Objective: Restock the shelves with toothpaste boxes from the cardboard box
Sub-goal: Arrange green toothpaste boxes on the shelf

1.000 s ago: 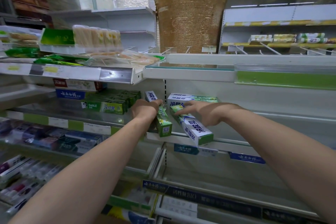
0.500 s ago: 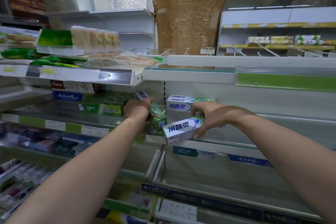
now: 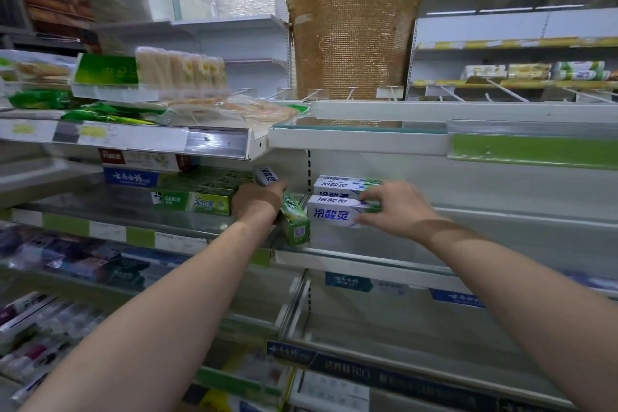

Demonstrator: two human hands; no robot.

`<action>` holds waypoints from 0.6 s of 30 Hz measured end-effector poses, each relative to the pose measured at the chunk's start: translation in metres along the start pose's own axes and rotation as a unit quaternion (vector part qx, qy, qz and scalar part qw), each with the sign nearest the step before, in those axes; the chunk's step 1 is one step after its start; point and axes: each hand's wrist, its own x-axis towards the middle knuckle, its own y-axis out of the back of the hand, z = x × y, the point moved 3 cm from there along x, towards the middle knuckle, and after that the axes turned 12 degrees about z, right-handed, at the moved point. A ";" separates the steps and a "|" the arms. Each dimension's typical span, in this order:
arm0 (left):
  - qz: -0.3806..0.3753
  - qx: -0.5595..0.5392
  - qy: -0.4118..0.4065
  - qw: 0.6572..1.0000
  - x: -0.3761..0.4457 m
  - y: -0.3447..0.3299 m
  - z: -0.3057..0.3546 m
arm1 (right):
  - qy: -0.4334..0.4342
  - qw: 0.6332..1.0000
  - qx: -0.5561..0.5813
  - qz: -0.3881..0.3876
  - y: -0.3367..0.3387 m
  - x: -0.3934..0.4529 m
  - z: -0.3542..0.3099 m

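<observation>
My left hand [image 3: 259, 202] is shut on a green and white toothpaste box [image 3: 294, 222] that points endwise out over the middle shelf's front edge. My right hand [image 3: 394, 207] grips a white toothpaste box [image 3: 331, 214] with blue lettering, lying flat and lengthwise on the middle shelf [image 3: 368, 264]. Directly behind it lie two more white toothpaste boxes [image 3: 337, 187], stacked. The cardboard box is not in view.
Left of my hands, green Darlie boxes [image 3: 194, 201] and blue and red boxes fill the same shelf level. A top shelf [image 3: 214, 140] holds wrapped packs. Lower shelves carry small dark items at left. A gold mesh column [image 3: 351, 27] stands behind.
My right hand has turned the white box from endwise to lengthwise and set it down in front of the stacked pair. My left hand has kept its box almost still.
</observation>
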 end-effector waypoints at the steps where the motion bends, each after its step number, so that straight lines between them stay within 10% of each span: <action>1: -0.003 -0.003 0.006 1.000 -0.001 -0.002 -0.001 | 0.009 1.000 -0.020 0.017 -0.005 0.001 -0.004; 18: -0.022 -0.012 0.013 1.000 0.003 -0.013 -0.010 | -0.022 0.996 -0.077 0.050 -0.035 0.019 0.006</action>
